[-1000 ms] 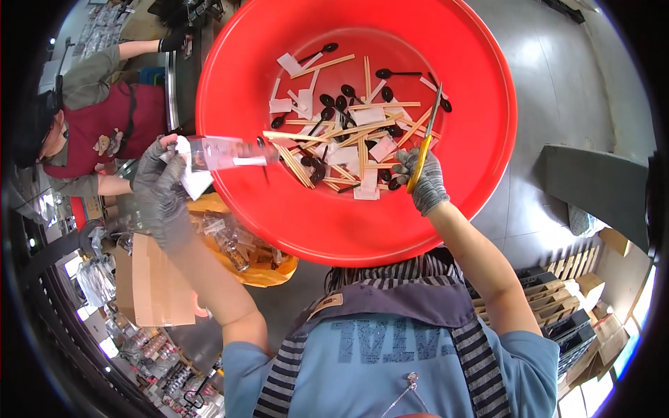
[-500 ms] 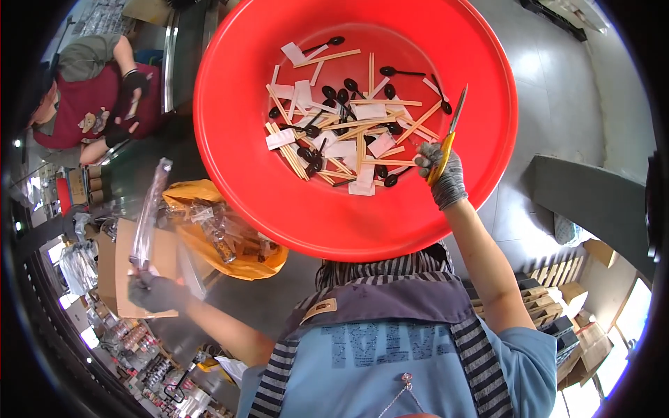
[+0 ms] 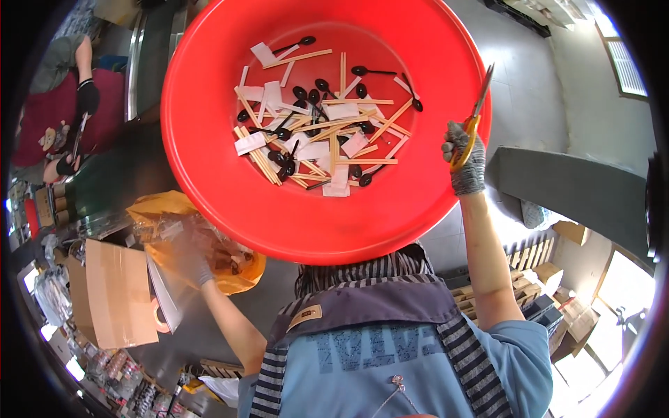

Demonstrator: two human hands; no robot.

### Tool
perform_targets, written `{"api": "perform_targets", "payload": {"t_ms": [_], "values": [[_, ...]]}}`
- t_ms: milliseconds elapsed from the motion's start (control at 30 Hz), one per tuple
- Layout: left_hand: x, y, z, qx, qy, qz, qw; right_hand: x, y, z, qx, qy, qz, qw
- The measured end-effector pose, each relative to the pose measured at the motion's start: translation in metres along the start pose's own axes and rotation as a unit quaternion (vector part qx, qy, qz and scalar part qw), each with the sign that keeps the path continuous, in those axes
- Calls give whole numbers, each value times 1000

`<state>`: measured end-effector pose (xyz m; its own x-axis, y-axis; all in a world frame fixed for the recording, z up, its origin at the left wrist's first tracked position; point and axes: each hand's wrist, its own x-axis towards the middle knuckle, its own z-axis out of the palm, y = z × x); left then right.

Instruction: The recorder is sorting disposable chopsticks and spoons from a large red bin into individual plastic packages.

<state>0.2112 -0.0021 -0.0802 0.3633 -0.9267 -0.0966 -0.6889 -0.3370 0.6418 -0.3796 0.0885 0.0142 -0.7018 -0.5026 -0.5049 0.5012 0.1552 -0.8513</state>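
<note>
In my right hand [image 3: 467,159], gloved in grey, I hold scissors [image 3: 477,115] with yellow handles, their blades pointing up over the right rim of a big red basin [image 3: 334,233]. Inside the basin lie wooden chopsticks [image 3: 359,102], black plastic spoons [image 3: 373,71] and small white paper packets [image 3: 251,143], all jumbled. My left hand [image 3: 189,249] is over an orange bag [image 3: 240,279] that contains clear plastic packages [image 3: 221,252]. Motion smears its fingers, and whether they hold anything does not show.
An opened cardboard box [image 3: 118,292] stands left of the orange bag. A co-worker in a dark red apron [image 3: 104,118] works at the upper left, holding something thin. Wooden pallets [image 3: 533,254] and cartons lie at the lower right, past a grey beam [image 3: 557,184].
My left hand has moved from beside the cardboard box to the orange bag; the long clear plastic package it held no longer shows. My right hand has shifted right with the scissors.
</note>
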Motion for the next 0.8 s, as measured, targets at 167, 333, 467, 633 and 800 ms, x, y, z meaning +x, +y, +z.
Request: {"api": "perform_targets", "payload": {"t_ms": [167,333,467,633,800], "values": [[-14,172,-10,-96,58,91,989,18,-37,-20,14,38,-191,981],[-34,253,91,27,-278,381,882,97,-66,-71,119,76,-147,979],[-91,253,222,264,-391,494,731,191,6,-130,-292,94,-174,936],[-151,248,311,439,-397,398,701,200,68,-122,66,36,105,992],[-115,257,327,440,-295,330,781,203,56,-119,30,34,130,990]]}}
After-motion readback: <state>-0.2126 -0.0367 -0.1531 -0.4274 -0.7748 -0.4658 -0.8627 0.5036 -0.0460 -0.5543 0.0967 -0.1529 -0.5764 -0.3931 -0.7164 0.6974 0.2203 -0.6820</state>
